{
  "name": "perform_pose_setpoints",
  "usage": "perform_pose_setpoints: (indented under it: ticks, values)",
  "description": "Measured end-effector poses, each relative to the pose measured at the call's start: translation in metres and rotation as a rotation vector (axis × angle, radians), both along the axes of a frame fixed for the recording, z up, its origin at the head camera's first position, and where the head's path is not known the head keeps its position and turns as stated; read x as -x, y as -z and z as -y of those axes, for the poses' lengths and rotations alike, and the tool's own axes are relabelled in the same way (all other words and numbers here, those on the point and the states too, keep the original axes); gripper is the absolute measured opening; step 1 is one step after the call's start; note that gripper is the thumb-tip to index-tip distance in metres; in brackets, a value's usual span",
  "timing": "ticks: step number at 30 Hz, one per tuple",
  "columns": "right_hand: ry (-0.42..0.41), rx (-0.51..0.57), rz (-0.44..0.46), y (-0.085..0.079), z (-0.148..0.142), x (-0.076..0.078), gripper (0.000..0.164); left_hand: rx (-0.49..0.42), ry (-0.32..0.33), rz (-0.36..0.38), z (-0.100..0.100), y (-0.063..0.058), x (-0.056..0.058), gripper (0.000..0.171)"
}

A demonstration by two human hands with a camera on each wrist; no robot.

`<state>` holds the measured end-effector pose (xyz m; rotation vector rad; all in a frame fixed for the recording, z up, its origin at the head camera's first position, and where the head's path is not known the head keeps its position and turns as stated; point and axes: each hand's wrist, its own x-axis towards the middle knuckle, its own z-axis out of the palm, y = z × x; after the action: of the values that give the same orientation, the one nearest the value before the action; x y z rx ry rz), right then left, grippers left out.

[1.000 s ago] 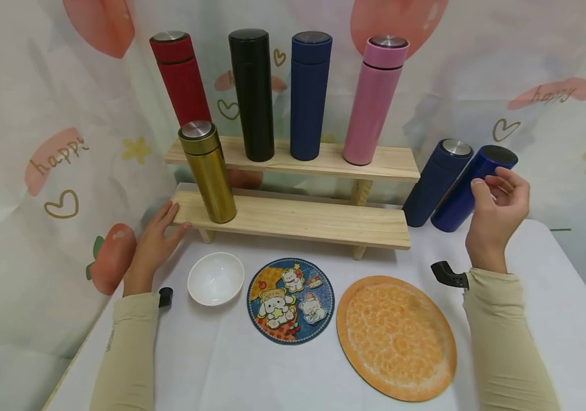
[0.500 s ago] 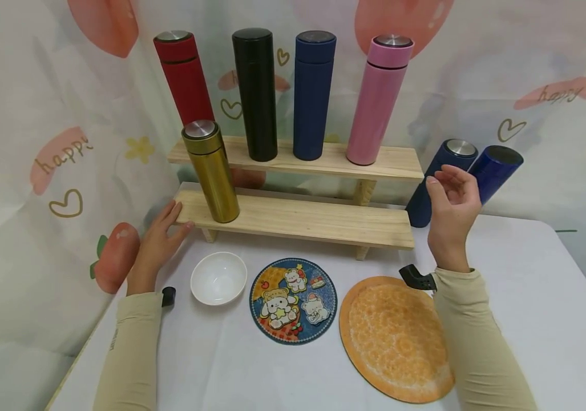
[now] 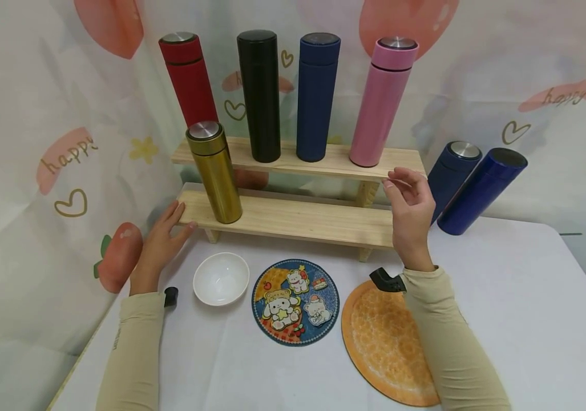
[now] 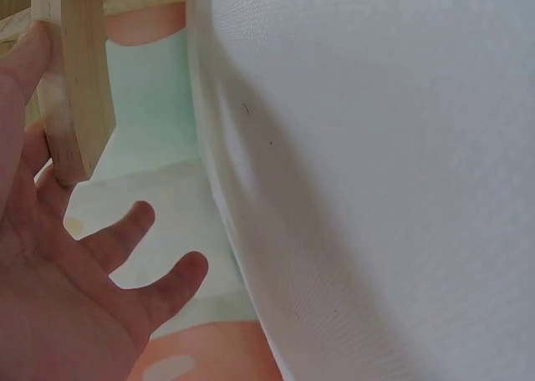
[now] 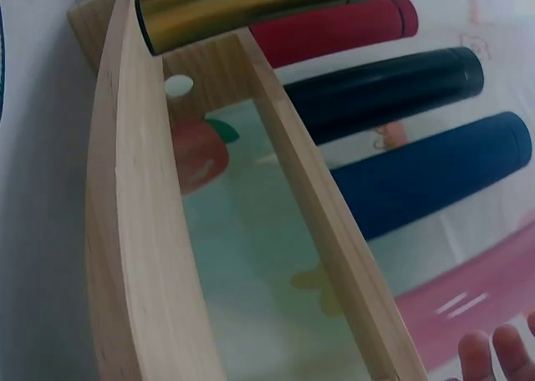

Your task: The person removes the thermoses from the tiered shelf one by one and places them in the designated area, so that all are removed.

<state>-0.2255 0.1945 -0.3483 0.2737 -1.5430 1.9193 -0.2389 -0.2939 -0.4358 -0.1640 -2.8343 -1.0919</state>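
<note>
A two-tier wooden shelf (image 3: 313, 221) stands at the back of the table, and my left hand (image 3: 158, 245) grips the left end of its lower board. In the left wrist view the thumb and nearer fingers lie around the board's end (image 4: 71, 88); the other fingers stick out free. My right hand (image 3: 411, 208) hovers by the shelf's right end, fingers loosely bent, holding nothing. A gold thermos (image 3: 215, 177) stands on the lower board's left. Red (image 3: 188, 80), black (image 3: 260, 97), blue (image 3: 316, 97) and pink (image 3: 382, 108) thermoses line the upper board.
Right of the shelf stand a dark blue thermos (image 3: 452, 171) and a shiny blue thermos (image 3: 483, 191). In front lie a white bowl (image 3: 221, 279), a round cartoon mat (image 3: 293, 302) and a round orange mat (image 3: 385, 348). Printed cloth (image 3: 554, 45) hangs behind.
My empty right hand has moved left, away from the two blue thermoses at the right, to the shelf's right end. The left hand stays on the shelf; the view has shifted slightly.
</note>
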Motion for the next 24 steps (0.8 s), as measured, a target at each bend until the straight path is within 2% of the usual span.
perform_pose_setpoints:
  ticks: [13,24]
  values:
    - [-0.126,-0.121,0.091,0.013,0.046,0.004,0.033,-0.002,-0.014,0.003,-0.001,0.0,0.0,0.079]
    - [-0.22,-0.123,0.11,0.019,0.087,0.008,0.037,-0.017,-0.01,-0.018,0.0,0.002,0.002,0.078]
